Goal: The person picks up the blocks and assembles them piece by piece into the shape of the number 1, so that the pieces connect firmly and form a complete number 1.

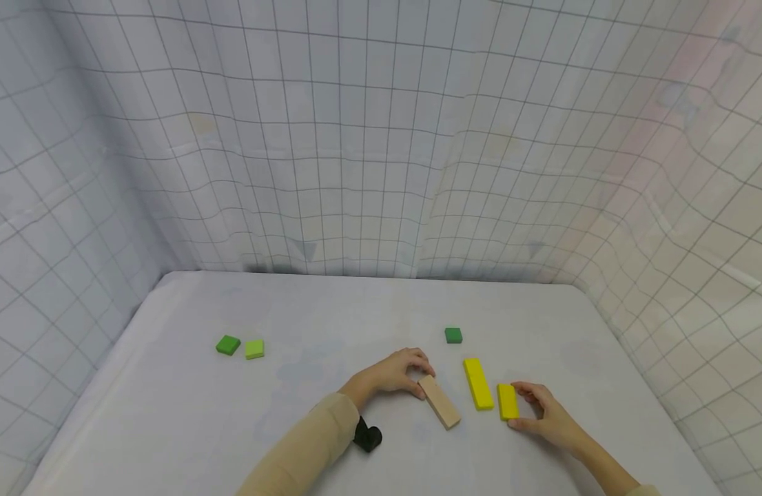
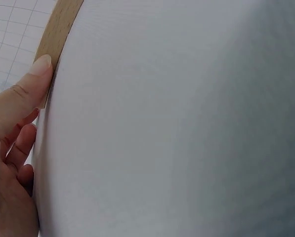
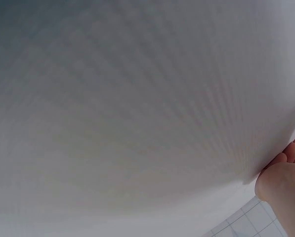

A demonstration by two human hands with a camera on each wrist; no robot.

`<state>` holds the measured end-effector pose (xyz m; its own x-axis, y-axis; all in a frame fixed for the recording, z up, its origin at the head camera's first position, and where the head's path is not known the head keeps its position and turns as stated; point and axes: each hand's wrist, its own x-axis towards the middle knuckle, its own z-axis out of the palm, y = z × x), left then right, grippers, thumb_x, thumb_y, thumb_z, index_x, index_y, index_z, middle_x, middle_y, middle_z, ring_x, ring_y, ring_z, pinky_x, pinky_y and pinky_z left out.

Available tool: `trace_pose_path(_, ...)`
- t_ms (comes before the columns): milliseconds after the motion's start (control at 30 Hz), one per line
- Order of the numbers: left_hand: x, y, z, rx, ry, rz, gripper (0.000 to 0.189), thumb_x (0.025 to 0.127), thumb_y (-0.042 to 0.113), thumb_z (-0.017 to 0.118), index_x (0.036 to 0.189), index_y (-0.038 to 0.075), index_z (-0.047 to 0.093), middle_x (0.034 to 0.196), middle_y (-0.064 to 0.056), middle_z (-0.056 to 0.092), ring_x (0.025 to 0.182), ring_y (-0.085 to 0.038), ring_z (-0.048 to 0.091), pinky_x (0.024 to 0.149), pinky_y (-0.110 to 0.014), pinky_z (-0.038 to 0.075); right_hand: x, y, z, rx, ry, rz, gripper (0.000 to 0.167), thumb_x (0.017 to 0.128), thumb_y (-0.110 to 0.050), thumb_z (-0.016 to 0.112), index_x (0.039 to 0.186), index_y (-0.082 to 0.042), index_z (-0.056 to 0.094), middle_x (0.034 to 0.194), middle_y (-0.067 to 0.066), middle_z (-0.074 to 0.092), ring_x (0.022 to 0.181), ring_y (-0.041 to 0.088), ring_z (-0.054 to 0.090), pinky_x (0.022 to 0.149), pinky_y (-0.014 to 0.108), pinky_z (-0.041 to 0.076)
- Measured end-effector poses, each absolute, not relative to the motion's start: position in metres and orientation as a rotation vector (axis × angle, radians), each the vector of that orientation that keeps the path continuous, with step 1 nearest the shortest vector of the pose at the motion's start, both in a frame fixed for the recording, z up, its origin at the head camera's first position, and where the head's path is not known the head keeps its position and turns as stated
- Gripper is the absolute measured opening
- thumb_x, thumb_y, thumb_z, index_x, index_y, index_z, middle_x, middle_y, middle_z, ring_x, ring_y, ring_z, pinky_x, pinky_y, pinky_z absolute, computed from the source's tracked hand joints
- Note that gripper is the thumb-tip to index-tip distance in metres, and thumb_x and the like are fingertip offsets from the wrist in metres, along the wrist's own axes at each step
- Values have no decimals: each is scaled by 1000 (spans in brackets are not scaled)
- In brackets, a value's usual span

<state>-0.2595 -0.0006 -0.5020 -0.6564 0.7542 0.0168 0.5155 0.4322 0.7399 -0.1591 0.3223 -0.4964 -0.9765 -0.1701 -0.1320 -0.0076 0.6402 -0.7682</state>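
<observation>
My left hand (image 1: pixel 396 370) pinches the upper end of a plain wooden block (image 1: pixel 439 402) lying slantwise on the white table. In the left wrist view, the thumb presses along the side of that wooden block (image 2: pixel 58 32), whose far end runs out of frame. Over to the right, my right hand (image 1: pixel 545 415) holds a short yellow block (image 1: pixel 508 401) by its two ends, between thumb and fingers. A longer yellow block (image 1: pixel 478 384) lies between the hands, touched by neither. The right wrist view catches only part of the right hand (image 3: pixel 285 182); the block is almost wholly cut off there.
A dark green block (image 1: pixel 453 335) lies behind the long yellow one. Farther left sit a green block (image 1: pixel 228 345) and a light green block (image 1: pixel 254 349). A black object (image 1: pixel 368 437) shows beside the left wrist. White gridded curtains (image 1: pixel 368 158) surround the white table (image 1: pixel 170 413).
</observation>
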Motion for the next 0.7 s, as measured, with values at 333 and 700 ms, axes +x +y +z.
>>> trace_pose_path(333, -256, -3, -504, 1074, 2389, 1119, 31, 64, 25, 82, 92, 19, 69, 102, 11, 55, 100, -6, 45, 93, -26, 34, -158, 320, -495, -128, 2670, -1237, 71, 73, -25, 77, 129, -1, 42, 122, 15, 42, 113, 29, 42, 99, 47, 31)
trace_pose_path(700, -250, -12, -509, 1028, 2365, 1344, 34, 62, 22, 84, 93, 17, 70, 98, 10, 59, 94, -5, 50, 88, -23, 39, -160, 319, -497, -122, 2683, -1215, 71, 72, -27, 77, 129, -2, 43, 123, 14, 42, 112, 26, 41, 99, 42, 33)
